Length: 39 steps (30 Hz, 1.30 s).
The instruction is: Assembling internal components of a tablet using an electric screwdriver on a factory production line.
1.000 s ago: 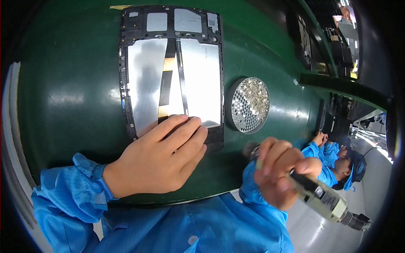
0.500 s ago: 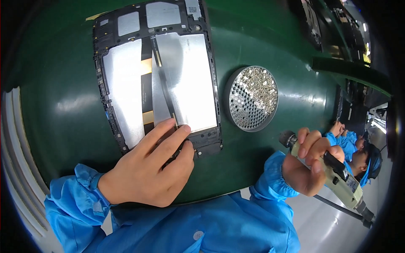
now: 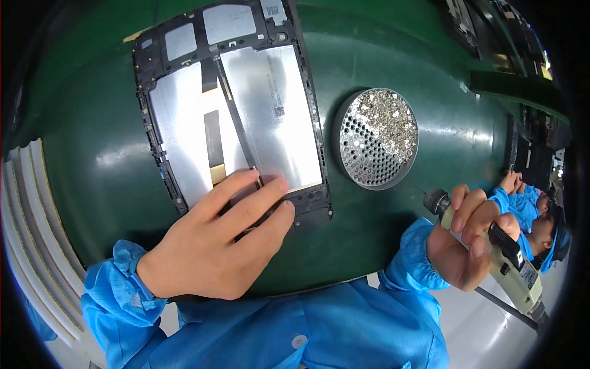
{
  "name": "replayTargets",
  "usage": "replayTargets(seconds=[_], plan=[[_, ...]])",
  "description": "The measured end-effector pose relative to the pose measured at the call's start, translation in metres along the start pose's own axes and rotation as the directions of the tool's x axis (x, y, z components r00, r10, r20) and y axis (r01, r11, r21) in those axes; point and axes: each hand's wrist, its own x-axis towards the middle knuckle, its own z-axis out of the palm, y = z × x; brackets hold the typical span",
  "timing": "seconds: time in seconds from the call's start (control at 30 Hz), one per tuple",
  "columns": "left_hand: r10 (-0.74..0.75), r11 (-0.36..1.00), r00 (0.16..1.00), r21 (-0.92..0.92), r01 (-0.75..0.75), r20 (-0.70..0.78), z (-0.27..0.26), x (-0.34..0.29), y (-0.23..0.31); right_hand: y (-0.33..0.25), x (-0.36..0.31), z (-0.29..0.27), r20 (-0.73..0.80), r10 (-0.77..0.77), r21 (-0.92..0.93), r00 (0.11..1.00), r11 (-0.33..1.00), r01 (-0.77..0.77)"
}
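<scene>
An opened tablet lies on the green table, its black frame around silvery metal panels. A thin dark flex cable runs lengthwise between the panels. My left hand lies over the tablet's near end, fingers stretched and slightly apart, fingertips at the cable's lower end. What is under the palm and fingers is hidden. Off to the right, my right hand is closed around a pale electric screwdriver with a black lever. Its thin bit points up and left, apart from the tablet.
Right of the tablet stands a round grey tray with many holes, small silvery screws heaped over its upper right half. Pale curved strips line the left side. Another person in blue is at the far right, near a raised green edge.
The whole view has shifted slightly, with the tray and screwdriver now farther right in it. My left hand stays on the tablet's near end, and my right hand keeps its grip.
</scene>
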Motion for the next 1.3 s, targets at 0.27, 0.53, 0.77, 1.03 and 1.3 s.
replayTargets(seconds=[0.27, 0.53, 0.77, 1.03, 1.3], plan=[[-0.049, 0.996, 0.998, -0.079, 0.047, -0.026, -0.003, -0.007, 0.003, 0.002, 0.0, 0.001, -0.082, -0.054, 0.066, 0.995, 0.996, 0.06], [-0.193, 0.955, 0.976, 0.209, 0.21, -0.099, 0.004, -0.022, 0.031, 0.008, 0.0, -0.011, -0.338, -0.044, 0.018, 0.94, 0.998, 0.053], [-0.139, 0.973, 0.973, 0.158, 0.169, -0.186, 0.015, -0.031, 0.024, 0.026, -0.004, 0.001, -0.375, -0.051, 0.055, 0.925, 0.996, 0.077], [-0.139, 0.984, 0.949, 0.073, 0.165, -0.282, 0.026, -0.005, 0.055, 0.017, 0.001, -0.009, -0.351, -0.039, 0.018, 0.936, 0.999, 0.048], [-0.19, 0.973, 0.934, 0.065, 0.219, -0.302, 0.029, 0.0, 0.061, 0.018, -0.001, -0.014, -0.337, -0.051, -0.003, 0.94, 0.999, 0.053]])
